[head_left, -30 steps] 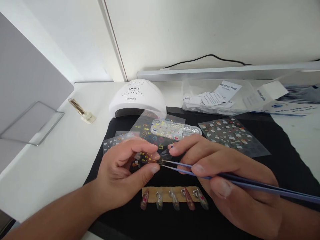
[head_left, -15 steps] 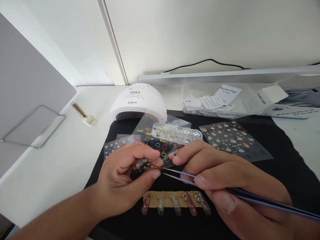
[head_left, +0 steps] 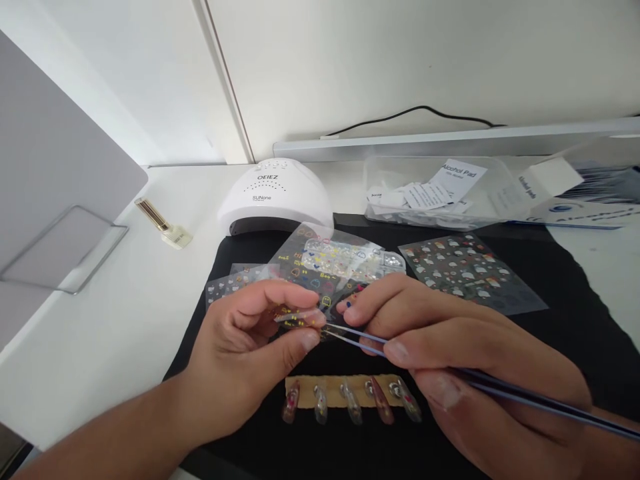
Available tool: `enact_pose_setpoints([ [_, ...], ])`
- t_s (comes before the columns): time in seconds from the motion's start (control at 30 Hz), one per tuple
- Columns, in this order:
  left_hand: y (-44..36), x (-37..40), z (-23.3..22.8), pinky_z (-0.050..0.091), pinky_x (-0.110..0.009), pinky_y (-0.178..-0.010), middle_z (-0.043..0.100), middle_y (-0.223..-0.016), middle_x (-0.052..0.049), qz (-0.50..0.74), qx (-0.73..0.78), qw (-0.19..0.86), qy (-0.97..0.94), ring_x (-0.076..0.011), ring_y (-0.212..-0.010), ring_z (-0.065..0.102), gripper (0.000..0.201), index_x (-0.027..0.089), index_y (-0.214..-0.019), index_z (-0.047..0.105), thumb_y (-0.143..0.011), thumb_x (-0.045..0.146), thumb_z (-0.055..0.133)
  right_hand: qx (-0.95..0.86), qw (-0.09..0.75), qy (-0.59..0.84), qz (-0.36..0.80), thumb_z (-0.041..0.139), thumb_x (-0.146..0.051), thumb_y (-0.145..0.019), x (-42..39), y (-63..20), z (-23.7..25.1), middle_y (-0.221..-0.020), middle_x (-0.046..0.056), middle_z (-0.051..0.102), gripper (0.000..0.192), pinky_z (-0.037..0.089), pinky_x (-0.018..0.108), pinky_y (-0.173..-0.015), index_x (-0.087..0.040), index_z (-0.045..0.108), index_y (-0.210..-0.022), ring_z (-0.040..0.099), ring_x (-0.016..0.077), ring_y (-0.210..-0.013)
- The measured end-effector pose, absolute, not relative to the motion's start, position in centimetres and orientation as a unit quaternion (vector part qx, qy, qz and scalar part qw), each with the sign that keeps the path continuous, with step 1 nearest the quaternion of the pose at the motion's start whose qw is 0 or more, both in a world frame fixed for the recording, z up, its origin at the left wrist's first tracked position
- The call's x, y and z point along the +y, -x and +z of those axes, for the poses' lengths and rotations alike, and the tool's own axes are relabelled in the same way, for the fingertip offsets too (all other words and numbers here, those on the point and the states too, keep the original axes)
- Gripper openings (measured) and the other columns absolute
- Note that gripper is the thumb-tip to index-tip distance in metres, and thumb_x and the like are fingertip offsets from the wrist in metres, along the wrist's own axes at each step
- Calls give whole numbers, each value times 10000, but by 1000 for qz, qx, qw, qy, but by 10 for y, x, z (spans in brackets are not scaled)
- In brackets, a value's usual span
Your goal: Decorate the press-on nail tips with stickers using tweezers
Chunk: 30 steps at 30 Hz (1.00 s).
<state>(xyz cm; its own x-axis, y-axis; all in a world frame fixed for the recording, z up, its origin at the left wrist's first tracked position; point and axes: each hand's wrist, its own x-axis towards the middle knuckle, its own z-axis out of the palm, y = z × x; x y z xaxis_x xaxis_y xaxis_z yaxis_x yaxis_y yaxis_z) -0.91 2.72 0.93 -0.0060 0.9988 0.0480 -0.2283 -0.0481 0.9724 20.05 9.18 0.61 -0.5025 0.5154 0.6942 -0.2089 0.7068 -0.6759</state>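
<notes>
My left hand (head_left: 260,347) pinches the near edge of a clear nail sticker sheet (head_left: 295,260) printed with coloured ghosts, hearts and lettering. The sheet's near end is bent up at the fingers. My right hand (head_left: 465,360) is closed on blue tweezers (head_left: 530,398), whose two thin tips are slightly apart at the sheet's edge, beside my left thumb. Whether the tips touch a sticker is too small to tell. Below my hands, several decorated false nails (head_left: 352,403) stick out from a tan strip (head_left: 335,387). Under the sheet, a clear case of gems (head_left: 395,261) shows through.
A white nail lamp (head_left: 275,193) stands at the back of the black cloth (head_left: 240,427). More sticker sheets lie at the right (head_left: 470,273) and left. A polish bottle (head_left: 175,237) lies at far left. A clear bin (head_left: 380,180) of alcohol pads stands behind.
The sticker sheet's near end has turned and bent at my left fingers. The tweezer tips have risen slightly along its edge. The whole view has shifted a little.
</notes>
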Motion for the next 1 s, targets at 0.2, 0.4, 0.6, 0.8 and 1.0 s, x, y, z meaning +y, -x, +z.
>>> enact_pose_setpoints([
  [0.2, 7, 26, 10, 579, -18, -775, 827, -853, 89, 562, 433, 549, -441, -25, -782, 775, 418, 323, -971, 847, -797, -52, 783, -784, 478, 96, 385, 597, 26, -764, 90, -201, 9, -814, 70, 733, 330, 667, 403, -858, -178, 716, -994, 765, 231, -868],
  [0.4, 7, 25, 12, 580, -23, -778, 808, -847, 89, 561, 454, 510, -467, -29, -789, 762, 444, 344, -950, 852, -768, -56, 788, -799, 455, 90, 382, 600, 32, -778, 91, -203, 10, -839, 72, 740, 333, 665, 389, -880, -181, 702, -1014, 766, 221, -890],
  [0.6, 6, 28, 14, 586, -38, -770, 798, -843, 76, 564, 459, 489, -482, -42, -787, 752, 452, 340, -930, 857, -737, -65, 798, -794, 454, 109, 390, 590, 11, -812, 88, -203, 7, -834, 63, 735, 332, 661, 400, -887, -204, 691, -1044, 764, 223, -889],
  [0.8, 7, 28, 15, 588, -49, -767, 793, -831, 76, 562, 458, 479, -495, -46, -785, 747, 454, 342, -938, 853, -742, -63, 793, -794, 458, 119, 381, 582, -24, -840, 88, -203, 6, -834, 58, 742, 324, 672, 407, -865, -236, 684, -1062, 771, 234, -892],
  [1.0, 7, 27, 14, 619, -103, -758, 797, -820, 49, 559, 465, 469, -501, -86, -777, 759, 402, 317, -921, 850, -740, -40, 808, -807, 440, 116, 378, 585, -31, -847, 90, -204, 8, -800, 55, 753, 329, 682, 403, -852, -246, 679, -1077, 789, 242, -874],
])
